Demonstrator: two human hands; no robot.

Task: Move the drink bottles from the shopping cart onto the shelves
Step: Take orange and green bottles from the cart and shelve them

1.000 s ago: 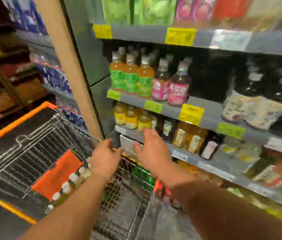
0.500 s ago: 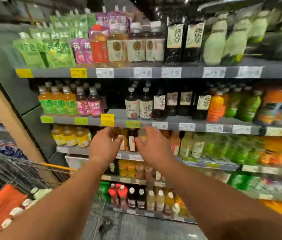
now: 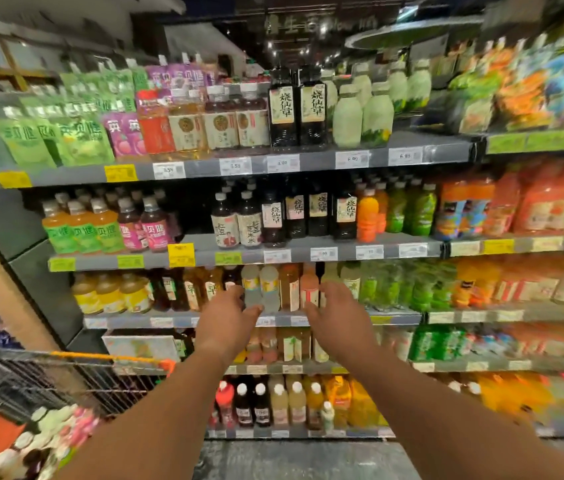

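Many white-capped bottles [image 3: 36,441] in cart [image 3: 76,370]

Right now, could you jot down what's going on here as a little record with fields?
place: shop aisle, drink shelves ahead
left hand: reaching toward the third shelf, grip empty, fingers loosely extended
right hand: reaching alongside it, also empty
nearest bottles: pale bottles just beyond the fingertips; contact cannot be told
shopping cart: lower left, white-capped bottles inside
task state: no bottle in hand now
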